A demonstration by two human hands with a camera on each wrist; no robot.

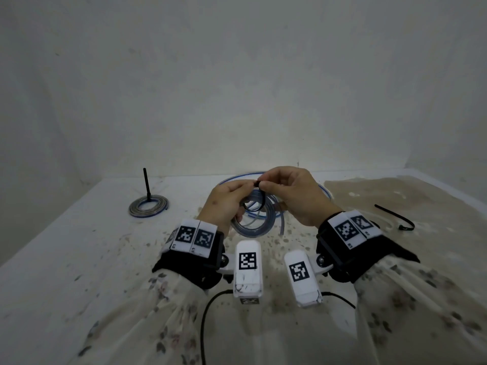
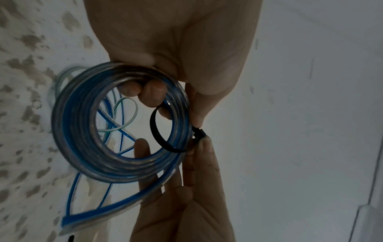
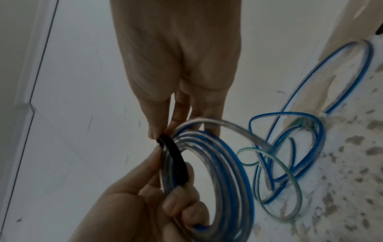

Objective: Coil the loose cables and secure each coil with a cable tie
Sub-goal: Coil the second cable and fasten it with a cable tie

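Above the table, my left hand (image 1: 238, 189) holds a coil of clear-and-blue cable (image 1: 254, 223), its fingers curled through the coil's middle (image 2: 153, 91). A black cable tie (image 2: 158, 135) forms a loose loop around one side of the coil (image 3: 219, 180). My right hand (image 1: 274, 181) pinches the tie's head (image 2: 200, 133) between thumb and fingertips, at the coil's upper edge. In the right wrist view the tie (image 3: 176, 157) crosses the strands just by my left thumb. The coil's tail end hangs down toward the table (image 2: 116, 211).
A tied coil (image 1: 149, 209) lies at the far left, its black tie end (image 1: 146, 184) sticking up. A spare black cable tie (image 1: 395, 217) lies at the right. Loose blue and greenish cables (image 3: 290, 147) sprawl behind my hands. A stained cloth (image 1: 395, 191) covers the right side.
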